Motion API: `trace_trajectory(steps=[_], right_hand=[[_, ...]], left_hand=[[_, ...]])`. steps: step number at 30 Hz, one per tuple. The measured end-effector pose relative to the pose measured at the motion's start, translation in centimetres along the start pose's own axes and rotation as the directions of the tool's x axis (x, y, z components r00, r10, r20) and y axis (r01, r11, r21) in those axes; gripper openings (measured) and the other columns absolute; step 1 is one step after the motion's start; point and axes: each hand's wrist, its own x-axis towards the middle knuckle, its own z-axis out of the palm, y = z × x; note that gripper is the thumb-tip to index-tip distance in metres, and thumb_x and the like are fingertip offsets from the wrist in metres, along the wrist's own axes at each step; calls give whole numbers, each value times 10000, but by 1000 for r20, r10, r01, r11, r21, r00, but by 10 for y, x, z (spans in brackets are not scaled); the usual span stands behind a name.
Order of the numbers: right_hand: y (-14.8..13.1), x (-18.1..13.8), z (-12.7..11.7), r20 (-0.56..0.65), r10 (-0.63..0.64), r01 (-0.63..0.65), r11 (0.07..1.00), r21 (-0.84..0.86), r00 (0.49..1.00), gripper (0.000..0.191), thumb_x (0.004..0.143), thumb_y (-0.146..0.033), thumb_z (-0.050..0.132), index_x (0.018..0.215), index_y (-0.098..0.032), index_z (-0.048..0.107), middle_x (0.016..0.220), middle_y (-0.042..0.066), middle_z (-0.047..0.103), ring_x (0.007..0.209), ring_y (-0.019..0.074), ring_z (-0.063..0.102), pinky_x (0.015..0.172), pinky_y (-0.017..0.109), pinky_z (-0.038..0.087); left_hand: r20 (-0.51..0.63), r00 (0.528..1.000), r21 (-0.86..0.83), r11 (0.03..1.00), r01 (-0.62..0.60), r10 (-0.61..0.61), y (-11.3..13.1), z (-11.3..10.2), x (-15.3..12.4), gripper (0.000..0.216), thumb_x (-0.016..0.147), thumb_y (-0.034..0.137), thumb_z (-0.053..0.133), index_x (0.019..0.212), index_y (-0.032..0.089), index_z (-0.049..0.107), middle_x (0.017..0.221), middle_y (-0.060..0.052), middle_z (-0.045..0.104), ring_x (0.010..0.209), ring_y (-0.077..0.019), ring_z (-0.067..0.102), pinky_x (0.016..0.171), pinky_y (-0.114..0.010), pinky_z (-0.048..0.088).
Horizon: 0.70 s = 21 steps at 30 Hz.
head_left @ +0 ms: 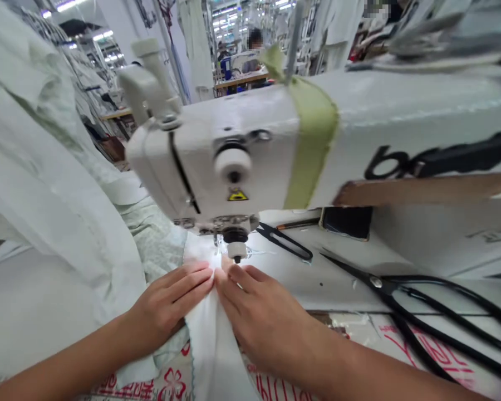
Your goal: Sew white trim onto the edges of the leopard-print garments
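The white cloth [209, 334] lies on the sewing table, its long axis running straight away from the person, the far end going in beneath the head of the sewing machine [250, 128]. It looks smooth and flat, with a greenish, slightly wavy left edge. The left hand [162, 303] rests on it, fingers straight and held together; the right hand [259, 312] sits just beside, fingers bent, tips down near the needle — from here I can't tell whether either one pinches the fabric.

The machine is a glossy, rounded white casting with a yellow-green fabric band [313, 139] wrapped around its arm. Beside the needle lie black metal thread snips [286, 242], tips pointing left; farther right, big black scissors [379, 284] point up and left, wide loops toward me. Pale, softly creased fabric [62, 184] heaps at the left — and red-printed sheeting [175, 381] shows beneath the arms.
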Motion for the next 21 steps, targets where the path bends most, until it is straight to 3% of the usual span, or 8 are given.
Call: trace_trajectory(steps=[4,9,16,21], right_hand=[[2,3,-4,45,1,-3,999,48,999,283,821,-126,493,1053,-33,626,1087,150,617,998,260,496,861,380,464],[4,11,-6,103,24,-25,1000,12,994,369,832,-119,457,1175,-30,560,1206,143,579,1000,256,509,814,398,507],[7,22,-3,162,129,-116,990,-85,978,285,861,-139,450,1097,-83,599,1003,128,610,924,237,526,782,394,515],[6,24,0,173,171,-155,982,-105,970,296,866,-142,451,1128,-81,574,976,120,593,912,228,519,780,379,498]], left_hand=[[-82,996,0,999,-44,43,-4,1,2,277,932,77,363,1138,10,536,1083,-179,619,1158,-243,516,955,-380,511],[-91,995,-49,998,-36,31,-19,5,1,249,928,61,363,1086,15,550,1056,-167,612,1082,-222,549,921,-344,521],[-29,999,-79,996,-48,45,-46,7,3,217,928,79,392,1043,90,576,1063,-131,612,1104,-217,531,883,-350,526],[-20,998,-124,990,-61,59,-53,8,4,235,941,94,375,1053,110,580,1068,-113,624,1112,-199,530,917,-348,503]])
